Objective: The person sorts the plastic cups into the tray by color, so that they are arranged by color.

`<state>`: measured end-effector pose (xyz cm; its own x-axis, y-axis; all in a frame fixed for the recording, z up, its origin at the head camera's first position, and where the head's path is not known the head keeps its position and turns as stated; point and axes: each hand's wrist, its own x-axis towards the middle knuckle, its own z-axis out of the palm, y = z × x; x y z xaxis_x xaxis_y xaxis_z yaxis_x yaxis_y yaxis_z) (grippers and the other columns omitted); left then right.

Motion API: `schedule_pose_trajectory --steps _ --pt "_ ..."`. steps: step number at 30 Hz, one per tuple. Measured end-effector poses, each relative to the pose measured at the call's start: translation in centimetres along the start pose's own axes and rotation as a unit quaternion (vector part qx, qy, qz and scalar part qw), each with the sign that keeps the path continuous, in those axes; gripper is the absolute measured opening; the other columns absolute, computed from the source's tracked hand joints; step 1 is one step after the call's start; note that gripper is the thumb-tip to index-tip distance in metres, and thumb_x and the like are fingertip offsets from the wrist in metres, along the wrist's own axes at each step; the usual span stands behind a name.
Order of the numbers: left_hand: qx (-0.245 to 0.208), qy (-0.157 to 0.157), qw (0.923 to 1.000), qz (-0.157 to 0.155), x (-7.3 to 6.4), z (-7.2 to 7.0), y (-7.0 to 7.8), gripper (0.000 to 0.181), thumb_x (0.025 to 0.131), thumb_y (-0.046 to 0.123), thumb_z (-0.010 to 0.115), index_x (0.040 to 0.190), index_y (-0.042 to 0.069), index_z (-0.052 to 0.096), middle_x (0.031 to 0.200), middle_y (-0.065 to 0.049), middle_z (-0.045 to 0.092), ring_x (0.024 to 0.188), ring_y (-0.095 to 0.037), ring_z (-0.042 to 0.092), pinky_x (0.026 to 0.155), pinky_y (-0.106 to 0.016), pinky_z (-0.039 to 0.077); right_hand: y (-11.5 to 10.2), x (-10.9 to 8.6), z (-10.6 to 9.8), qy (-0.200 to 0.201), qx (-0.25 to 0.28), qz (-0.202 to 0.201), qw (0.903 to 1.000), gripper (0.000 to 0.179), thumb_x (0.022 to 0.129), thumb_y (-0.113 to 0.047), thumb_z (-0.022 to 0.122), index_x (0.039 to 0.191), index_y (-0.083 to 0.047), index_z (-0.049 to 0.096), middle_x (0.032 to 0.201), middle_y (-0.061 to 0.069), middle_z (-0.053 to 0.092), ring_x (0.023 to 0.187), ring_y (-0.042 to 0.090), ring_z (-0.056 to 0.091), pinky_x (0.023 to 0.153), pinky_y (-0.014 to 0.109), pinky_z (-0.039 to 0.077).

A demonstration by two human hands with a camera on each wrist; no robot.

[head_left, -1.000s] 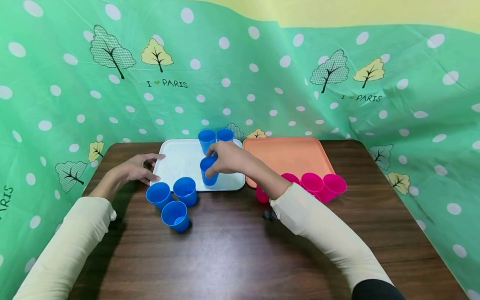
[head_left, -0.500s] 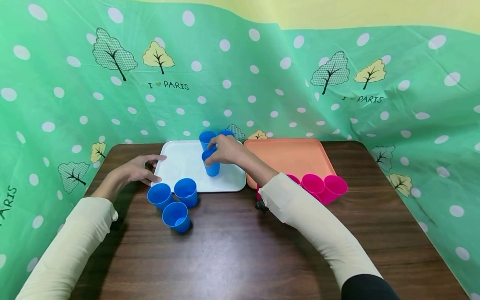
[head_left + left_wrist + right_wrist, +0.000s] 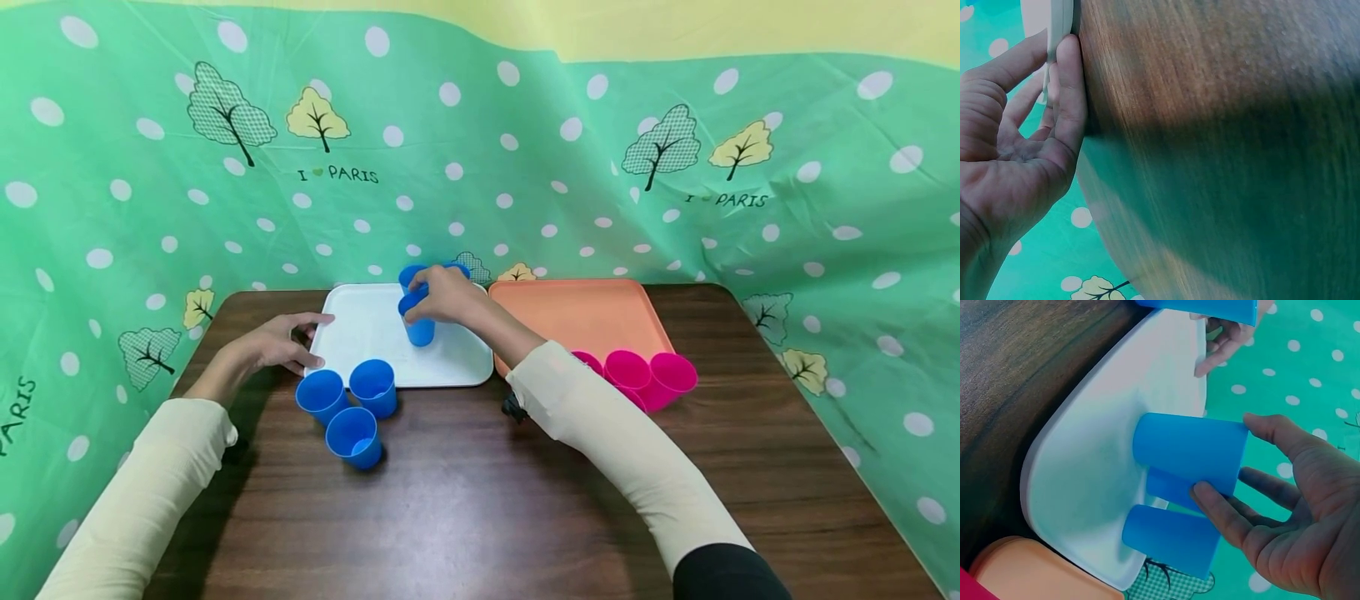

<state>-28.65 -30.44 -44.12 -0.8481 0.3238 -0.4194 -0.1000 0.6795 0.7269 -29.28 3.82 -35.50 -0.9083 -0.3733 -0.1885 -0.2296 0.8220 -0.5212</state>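
My right hand point(image 3: 447, 296) pinches a blue plastic cup point(image 3: 1188, 447) near its rim between thumb and fingers. The cup is upright, its base at the surface of the white tray point(image 3: 367, 325). Right behind it on the tray are two more blue cups; the left one point(image 3: 408, 275) shows beside my fingers, the other point(image 3: 459, 270) is mostly covered by the hand. At the tray's left end, my left hand point(image 3: 277, 340) holds the rim, thumb and index finger set apart along it; the left wrist view shows the fingers point(image 3: 1071, 81) against the tray edge.
Three blue cups point(image 3: 354, 437) stand close together on the brown wooden table point(image 3: 480, 500) in front of the white tray. An orange tray point(image 3: 577, 308) lies to its right. Several pink cups point(image 3: 669, 379) are in front of that, partly behind my right sleeve. Polka-dot cloth hangs behind.
My right hand has moved the blue cup from the tray's front part back towards the two rear cups. My left hand stays on the tray's left rim.
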Motion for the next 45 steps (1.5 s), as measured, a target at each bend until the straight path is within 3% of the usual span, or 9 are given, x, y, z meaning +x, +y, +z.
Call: schedule_pose_trajectory --steps 11,21,30,39,45 --pt "-0.002 0.005 1.0 -0.001 0.0 0.2 0.0 0.091 0.098 0.003 0.084 0.175 0.006 0.036 0.138 -0.027 0.043 0.095 -0.027 0.067 0.08 -0.036 0.072 0.0 -0.2 0.3 0.003 0.006 0.001 1.0 0.065 0.096 -0.043 0.091 0.152 -0.017 0.07 0.161 0.012 0.064 0.146 0.035 0.057 0.113 0.052 0.061" --pt "-0.001 0.004 1.0 0.002 0.0 0.1 -0.2 0.091 0.099 0.003 0.084 0.176 0.005 0.035 0.14 -0.028 0.043 0.095 -0.027 0.066 0.08 -0.038 0.072 -0.2 -0.8 0.0 0.009 -0.008 -0.006 0.9999 0.063 0.097 -0.044 0.091 0.152 -0.019 0.071 0.161 0.01 0.066 0.142 0.031 0.062 0.108 0.047 0.063" --pt "-0.007 0.002 1.0 0.003 0.0 -0.1 0.1 0.094 0.097 0.001 0.084 0.176 0.005 0.033 0.14 -0.027 0.041 0.093 -0.026 0.065 0.078 -0.036 0.072 -1.1 -2.2 -0.6 0.013 -0.018 -0.01 0.9997 0.064 0.096 -0.046 0.091 0.151 -0.019 0.071 0.161 0.008 0.065 0.148 0.031 0.057 0.103 0.046 0.063" --pt "-0.003 0.0 1.0 0.005 0.2 -0.2 -0.1 0.094 0.098 0.002 0.084 0.176 0.005 0.032 0.14 -0.028 0.041 0.095 -0.027 0.064 0.077 -0.036 0.071 -1.6 -4.1 -0.8 0.024 -0.007 -0.05 0.9984 0.063 0.097 -0.043 0.091 0.15 -0.015 0.072 0.156 0.009 0.069 0.148 0.029 0.059 0.105 0.046 0.064" --pt "-0.003 -0.002 1.0 0.005 0.3 -0.1 -0.2 0.094 0.098 0.002 0.084 0.176 0.004 0.032 0.141 -0.028 0.041 0.093 -0.027 0.065 0.077 -0.036 0.071 -2.0 -5.2 -0.3 0.004 0.01 -0.074 0.9972 0.061 0.097 -0.041 0.091 0.149 -0.014 0.074 0.15 0.012 0.073 0.144 0.03 0.065 0.11 0.046 0.064"
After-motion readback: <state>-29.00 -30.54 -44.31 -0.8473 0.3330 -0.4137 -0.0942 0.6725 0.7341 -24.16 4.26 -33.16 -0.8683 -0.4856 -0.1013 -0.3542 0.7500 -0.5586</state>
